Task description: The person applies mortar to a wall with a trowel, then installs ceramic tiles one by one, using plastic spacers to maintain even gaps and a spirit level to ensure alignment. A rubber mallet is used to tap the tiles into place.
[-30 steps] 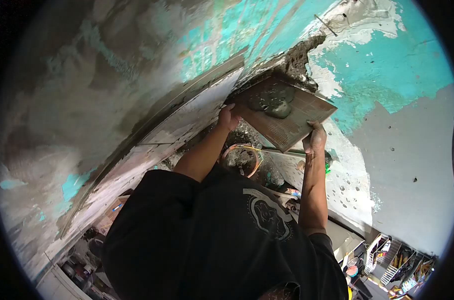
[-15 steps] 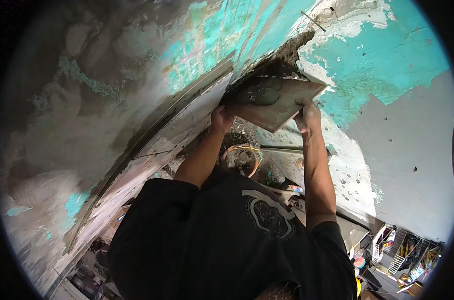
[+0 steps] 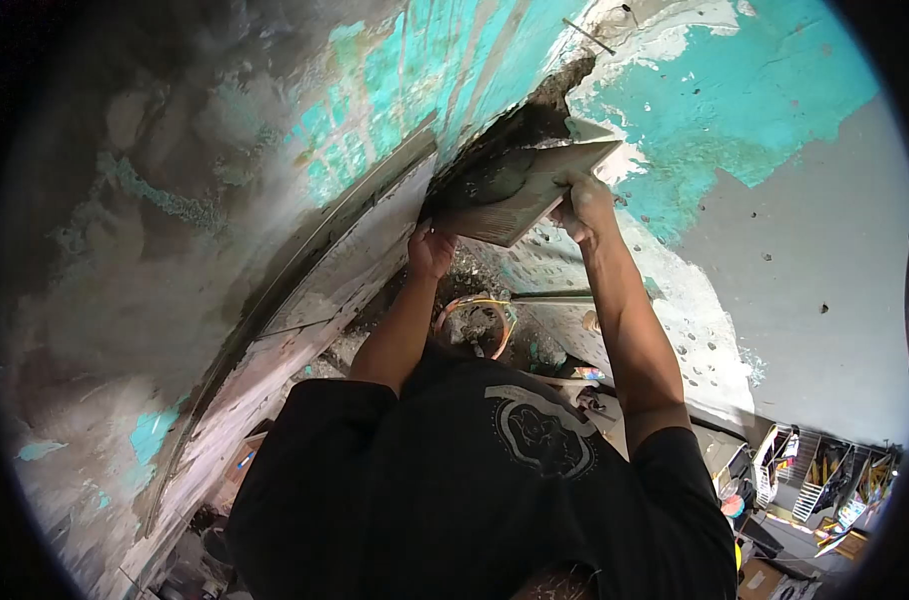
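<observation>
Both of my hands hold a tile [image 3: 510, 215] up in the corner where two walls meet. A dark lump of wet mortar [image 3: 500, 178] sits on its back, which is ridged along the lower part. My left hand [image 3: 433, 250] grips the tile's lower left corner, close beside the left wall's pale lower facing [image 3: 375, 225]. On the right edge, my right hand [image 3: 587, 208] is closed around the tile with the thumb and fingers. The tile's far left side lies in shadow against the corner.
Below the hands stands a round bucket [image 3: 475, 325] with an orange rim. Turquoise peeling paint covers part of the right wall [image 3: 675, 120], and a nail-like rod [image 3: 590, 36] sticks out above. A wire rack [image 3: 815, 475] with tools is at lower right.
Both hands have carried the tile slightly up and to the left in view, deeper toward the corner. Its face has tilted, and the view has shifted a little.
</observation>
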Demonstrator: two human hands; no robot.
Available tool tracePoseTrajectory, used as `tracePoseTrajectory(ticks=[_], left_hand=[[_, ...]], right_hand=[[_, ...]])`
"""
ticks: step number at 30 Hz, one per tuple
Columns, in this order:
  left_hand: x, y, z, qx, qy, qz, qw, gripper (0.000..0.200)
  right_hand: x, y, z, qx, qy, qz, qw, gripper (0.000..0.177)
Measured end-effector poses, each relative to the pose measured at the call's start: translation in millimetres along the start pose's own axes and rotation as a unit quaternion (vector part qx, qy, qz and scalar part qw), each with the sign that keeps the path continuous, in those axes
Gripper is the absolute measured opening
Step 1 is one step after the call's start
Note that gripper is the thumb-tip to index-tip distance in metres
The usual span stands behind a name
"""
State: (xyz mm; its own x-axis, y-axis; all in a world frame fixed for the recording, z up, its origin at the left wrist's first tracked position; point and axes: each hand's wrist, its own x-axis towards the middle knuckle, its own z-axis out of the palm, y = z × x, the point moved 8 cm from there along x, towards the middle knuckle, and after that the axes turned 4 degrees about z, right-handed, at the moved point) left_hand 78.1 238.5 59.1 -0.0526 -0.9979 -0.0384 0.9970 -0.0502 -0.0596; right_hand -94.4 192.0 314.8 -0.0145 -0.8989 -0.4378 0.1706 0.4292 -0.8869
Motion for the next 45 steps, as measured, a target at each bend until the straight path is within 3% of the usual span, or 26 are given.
tracePoseTrajectory(ticks=[3, 4, 6, 8, 12, 15, 19, 21, 31, 32, 37, 40, 45], left_hand=[[-3.2, 1.0, 15.5, -0.02, 0.02, -0.013, 1.0, 0.022], [-3.4, 1.6, 15.4, -0.034, 0.006, -0.017, 0.999, 0.024], [-1.8, 2.2, 12.4, -0.061, -0.023, -0.025, 0.998, 0.028], [-5.7, 3.6, 22.4, -0.058, -0.027, -0.007, 0.998, 0.033], [-4.9, 5.7, 28.4, -0.046, -0.034, 0.029, 0.998, 0.043], [-2.7, 7.7, 14.8, -0.021, 0.005, 0.041, 0.999, 0.052], [-0.8, 5.9, 15.3, -0.05, -0.032, -0.005, 0.998, 0.062], [-1.7, 5.5, 14.4, -0.037, -0.022, 0.001, 0.999, 0.065], [-1.1, 2.4, 10.7, -0.019, 0.009, 0.019, 1.0, 0.066], [-0.8, 2.4, 9.6, -0.02, 0.012, 0.016, 1.0, 0.065], [0.4, 0.2, 9.5, -0.015, -0.003, 0.014, 1.0, 0.063], [2.4, 0.6, 8.6, 0.025, -0.001, 0.02, 0.999, 0.063], [-0.3, 1.1, 1.1, 0.092, 0.063, 0.029, 0.993, 0.066]], right_hand=[[55.0, 15.1, -21.9, -0.133, -0.04, -0.132, 0.982, 0.021], [25.9, 3.1, -0.5, -0.075, -0.023, -0.034, 0.996, 0.026], [44.3, -1.8, 0.8, -0.155, -0.032, -0.105, 0.982, 0.025], [-2.8, -25.7, 31.7, -0.05, 0.015, -0.026, 0.998, 0.019], [-0.5, -38.6, 47.2, -0.118, 0.008, -0.035, 0.992, 0.017], [17.3, -26.5, 52.7, -0.035, 0.014, 0.005, 0.999, 0.013], [23.5, -32.2, 67.0, -0.132, -0.016, 0.002, 0.991, 0.01], [36.6, -23.2, 62.5, -0.095, -0.029, -0.004, 0.995, 0.009], [25.2, -44.2, 81.9, -0.131, -0.016, -0.002, 0.991, 0.017], [26.8, -41.9, 80.3, -0.101, 0.031, -0.002, 0.994, 0.023], [28.7, -41.4, 84.0, -0.109, -0.002, 0.007, 0.994, 0.019], [18.2, -50.1, 89.1, -0.126, -0.012, 0.032, 0.991, 0.026], [25.9, -45.4, 88.7, -0.086, -0.028, 0.025, 0.996, 0.021]])
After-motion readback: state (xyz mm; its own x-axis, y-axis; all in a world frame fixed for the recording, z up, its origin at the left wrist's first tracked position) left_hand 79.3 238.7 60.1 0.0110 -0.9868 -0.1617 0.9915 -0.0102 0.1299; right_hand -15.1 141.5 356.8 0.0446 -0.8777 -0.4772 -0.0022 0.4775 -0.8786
